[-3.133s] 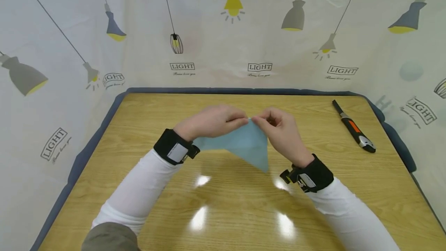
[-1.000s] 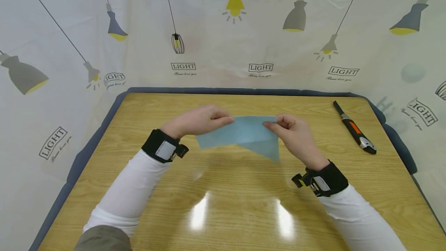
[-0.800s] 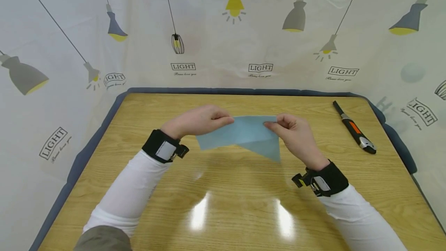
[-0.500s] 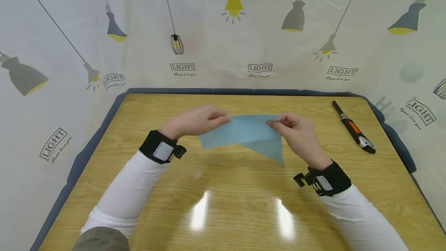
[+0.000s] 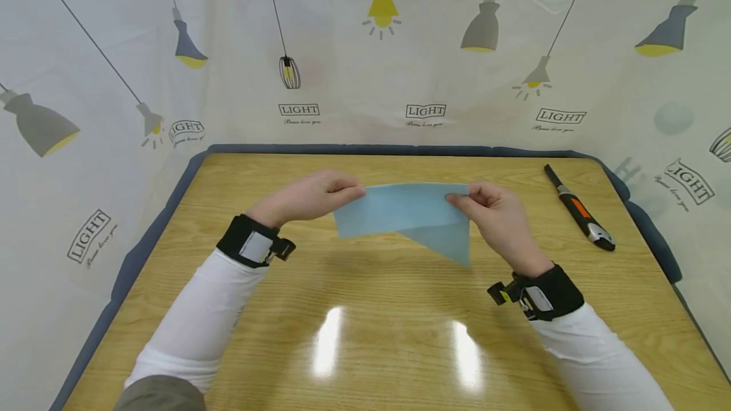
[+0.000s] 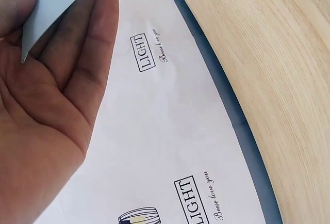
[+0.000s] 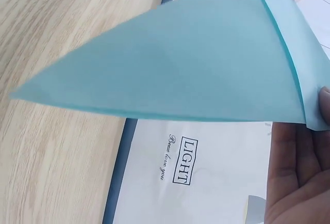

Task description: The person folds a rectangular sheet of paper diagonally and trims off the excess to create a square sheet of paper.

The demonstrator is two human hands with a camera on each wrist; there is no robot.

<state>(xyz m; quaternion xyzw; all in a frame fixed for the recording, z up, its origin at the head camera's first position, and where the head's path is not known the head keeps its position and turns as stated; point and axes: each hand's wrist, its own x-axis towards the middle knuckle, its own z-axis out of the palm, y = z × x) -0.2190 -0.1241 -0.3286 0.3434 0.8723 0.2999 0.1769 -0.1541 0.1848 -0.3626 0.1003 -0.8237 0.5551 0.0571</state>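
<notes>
A folded sheet of light blue paper (image 5: 408,209) is stretched between both hands above the table, with a pointed flap hanging down at its right end. My left hand (image 5: 308,196) pinches its upper left part, thumb on the near side and fingers behind. At the upper right corner, my right hand (image 5: 502,221) pinches the paper between thumb and fingers. In the right wrist view the paper (image 7: 170,64) shows a long triangular flap and a narrow folded band along one edge. The left wrist view shows a paper corner (image 6: 51,7) between the thumb and fingers.
On the right of the wooden table (image 5: 394,309) lies a black, orange and silver utility knife (image 5: 581,209). Dark blue padding (image 5: 354,149) runs along the table's edge. Behind it hangs a white curtain (image 5: 354,81) printed with lamps.
My hands have moved apart, left hand to the left and right hand to the right. More of the paper's upper edge shows between them. The utility knife has stayed put.
</notes>
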